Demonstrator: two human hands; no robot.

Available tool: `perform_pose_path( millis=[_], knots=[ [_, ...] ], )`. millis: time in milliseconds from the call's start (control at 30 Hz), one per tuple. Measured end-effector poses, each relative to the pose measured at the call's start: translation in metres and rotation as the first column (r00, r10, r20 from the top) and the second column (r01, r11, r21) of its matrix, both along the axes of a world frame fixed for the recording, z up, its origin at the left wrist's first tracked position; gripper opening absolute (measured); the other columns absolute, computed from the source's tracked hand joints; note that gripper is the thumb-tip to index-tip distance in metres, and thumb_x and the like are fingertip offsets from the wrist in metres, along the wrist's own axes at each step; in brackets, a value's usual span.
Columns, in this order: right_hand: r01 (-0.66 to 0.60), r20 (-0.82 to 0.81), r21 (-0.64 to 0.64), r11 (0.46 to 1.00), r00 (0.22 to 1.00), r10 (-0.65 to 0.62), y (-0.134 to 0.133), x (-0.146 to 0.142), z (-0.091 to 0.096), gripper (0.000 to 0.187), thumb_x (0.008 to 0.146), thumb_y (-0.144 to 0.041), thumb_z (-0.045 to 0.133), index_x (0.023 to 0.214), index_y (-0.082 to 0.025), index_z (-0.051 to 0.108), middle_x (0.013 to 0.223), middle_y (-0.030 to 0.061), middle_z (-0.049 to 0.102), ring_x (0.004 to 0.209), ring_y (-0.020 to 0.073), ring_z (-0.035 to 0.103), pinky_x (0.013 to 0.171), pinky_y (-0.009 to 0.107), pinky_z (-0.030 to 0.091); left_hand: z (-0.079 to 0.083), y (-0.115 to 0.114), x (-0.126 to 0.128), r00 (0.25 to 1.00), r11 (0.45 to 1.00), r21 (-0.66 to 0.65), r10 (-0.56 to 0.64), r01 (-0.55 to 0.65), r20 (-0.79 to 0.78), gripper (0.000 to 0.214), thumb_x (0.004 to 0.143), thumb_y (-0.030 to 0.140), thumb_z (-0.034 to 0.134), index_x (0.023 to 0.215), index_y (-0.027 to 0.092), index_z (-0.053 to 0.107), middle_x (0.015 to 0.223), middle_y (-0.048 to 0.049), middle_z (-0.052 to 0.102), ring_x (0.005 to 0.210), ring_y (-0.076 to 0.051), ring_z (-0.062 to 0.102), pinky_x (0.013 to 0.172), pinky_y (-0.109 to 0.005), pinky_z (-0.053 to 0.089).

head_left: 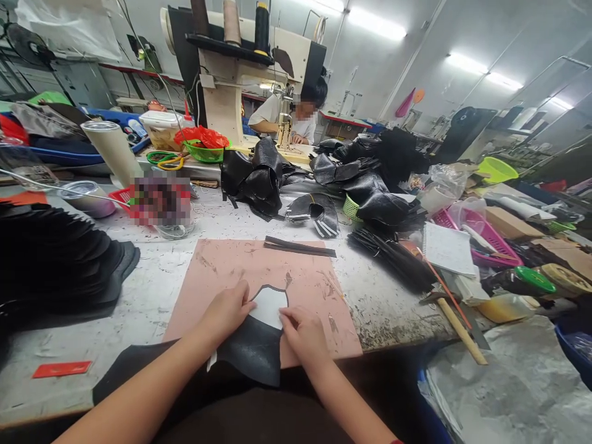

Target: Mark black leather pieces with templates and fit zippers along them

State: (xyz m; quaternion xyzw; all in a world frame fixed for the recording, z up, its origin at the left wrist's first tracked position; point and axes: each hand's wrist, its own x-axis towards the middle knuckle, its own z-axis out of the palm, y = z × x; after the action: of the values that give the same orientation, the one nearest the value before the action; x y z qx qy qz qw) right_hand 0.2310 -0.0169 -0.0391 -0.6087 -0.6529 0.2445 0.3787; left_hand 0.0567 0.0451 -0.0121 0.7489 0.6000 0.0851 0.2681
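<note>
A black leather piece [255,348] lies across the front of a pink board [213,262], part of it hanging over the table's near edge. On its upper end sits a white backing patch [269,306] with a narrow dark border around the top. My left hand [230,308] pinches the patch's left edge, thumb and fingers closed together. At the right edge, my right hand [305,330] pinches the same leather piece with its fingertips. Farther back on the board rest dark narrow strips [300,247].
Stacked black pieces [60,265] stand at left, near a red flat strip [61,369]. Behind are black leather parts [259,176] and a sewing machine [217,92], with a person [305,117] beyond. A wooden-handled hammer [462,333] and a notebook [448,250] lie at right.
</note>
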Motion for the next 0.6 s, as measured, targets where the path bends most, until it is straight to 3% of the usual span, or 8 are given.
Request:
perform_pose_path(
  millis=[300, 467, 533, 600],
  knots=[
    [-0.023, 0.124, -0.059, 0.998, 0.992, 0.03, 0.002, 0.001, 0.007, 0.019, 0.076, -0.013, 0.052, 0.084, -0.019, 0.068, 0.077, 0.0047, 0.064, 0.074, 0.0171, 0.061, 0.069, 0.027, 0.048, 0.002, 0.001, 0.0, 0.999, 0.999, 0.001, -0.033, 0.033, -0.023, 0.019, 0.076, 0.022, 0.048, 0.065, 0.022, 0.032, 0.061, 0.0031, 0.052, 0.061, -0.015, 0.053, 0.055, -0.023, 0.033],
    [0.034, 0.196, -0.139, 0.99, 0.981, -0.006, 0.008, 0.015, 0.016, 0.011, 0.073, -0.012, 0.056, 0.071, -0.021, 0.063, 0.079, 0.0026, 0.058, 0.07, 0.0158, 0.058, 0.065, 0.027, 0.048, 0.002, 0.002, 0.0, 0.997, 0.999, 0.001, -0.053, 0.053, -0.055, 0.018, 0.075, 0.022, 0.048, 0.066, 0.022, 0.033, 0.061, 0.003, 0.052, 0.061, -0.015, 0.053, 0.053, -0.023, 0.032],
    [-0.014, 0.197, -0.093, 0.996, 0.98, 0.032, 0.014, 0.015, 0.017, 0.014, 0.074, -0.009, 0.053, 0.077, -0.019, 0.062, 0.083, 0.0035, 0.058, 0.077, 0.0163, 0.057, 0.07, 0.027, 0.047, 0.004, 0.001, 0.001, 0.995, 0.998, 0.007, -0.06, 0.06, -0.074, 0.017, 0.076, 0.022, 0.047, 0.067, 0.022, 0.034, 0.061, 0.0027, 0.051, 0.06, -0.016, 0.052, 0.053, -0.024, 0.031],
    [-0.139, 0.232, -0.014, 0.99, 0.963, 0.138, 0.019, 0.008, 0.016, 0.02, 0.075, -0.006, 0.051, 0.088, -0.018, 0.062, 0.09, 0.0052, 0.06, 0.087, 0.0174, 0.055, 0.079, 0.028, 0.045, 0.005, 0.001, 0.002, 0.993, 0.997, 0.011, -0.07, 0.071, -0.097, 0.015, 0.077, 0.022, 0.047, 0.067, 0.022, 0.035, 0.061, 0.0023, 0.052, 0.061, -0.016, 0.053, 0.053, -0.024, 0.031]
  ],
)
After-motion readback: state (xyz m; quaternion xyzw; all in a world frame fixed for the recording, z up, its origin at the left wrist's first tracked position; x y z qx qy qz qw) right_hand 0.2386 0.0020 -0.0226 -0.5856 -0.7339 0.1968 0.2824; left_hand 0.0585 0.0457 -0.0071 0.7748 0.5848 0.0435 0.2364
